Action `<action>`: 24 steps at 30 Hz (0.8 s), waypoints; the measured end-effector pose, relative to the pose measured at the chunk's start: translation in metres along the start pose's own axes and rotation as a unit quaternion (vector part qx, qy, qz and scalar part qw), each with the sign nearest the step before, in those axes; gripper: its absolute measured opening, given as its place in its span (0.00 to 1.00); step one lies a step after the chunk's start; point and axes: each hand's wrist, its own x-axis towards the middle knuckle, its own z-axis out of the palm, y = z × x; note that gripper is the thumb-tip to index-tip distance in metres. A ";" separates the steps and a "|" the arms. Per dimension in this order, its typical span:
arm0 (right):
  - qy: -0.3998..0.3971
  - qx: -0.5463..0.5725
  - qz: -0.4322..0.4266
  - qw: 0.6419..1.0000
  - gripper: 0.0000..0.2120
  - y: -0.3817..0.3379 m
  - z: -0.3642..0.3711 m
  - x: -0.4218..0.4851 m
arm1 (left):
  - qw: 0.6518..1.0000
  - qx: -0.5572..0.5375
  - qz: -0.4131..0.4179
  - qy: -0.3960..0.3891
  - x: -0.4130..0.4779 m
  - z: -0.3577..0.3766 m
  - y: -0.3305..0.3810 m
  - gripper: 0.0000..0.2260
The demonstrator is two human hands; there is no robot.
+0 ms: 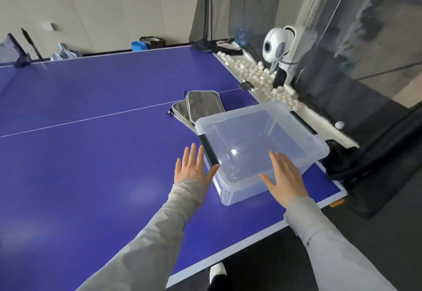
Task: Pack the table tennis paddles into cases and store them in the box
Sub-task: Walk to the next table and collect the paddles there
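Clear box (262, 144); grey cases (201, 105); blue table (91, 130).

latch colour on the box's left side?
Black latch on the clear box; head view.

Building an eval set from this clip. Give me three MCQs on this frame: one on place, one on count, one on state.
1. Where do the grey cases lie?
A. Inside the clear box
B. On the table, just beyond the box
C. On the floor

2. How many cases show?
A. Two
B. Four
C. Five

3. What do the left hand and right hand hold?
A. A paddle each
B. One case between them
C. Nothing, fingers straight

Answers:
1 B: the cases sit on the blue tabletop at the box's far side, outside its walls.
2 A: two zipped cases overlap, one partly on top of the other.
3 C: both hands are spread flat near the box's near end, with nothing in them.
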 end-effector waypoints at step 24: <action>-0.103 0.155 0.118 0.975 0.34 0.162 -0.037 0.227 | 0.906 -0.357 -0.204 0.104 0.092 0.057 0.044 0.43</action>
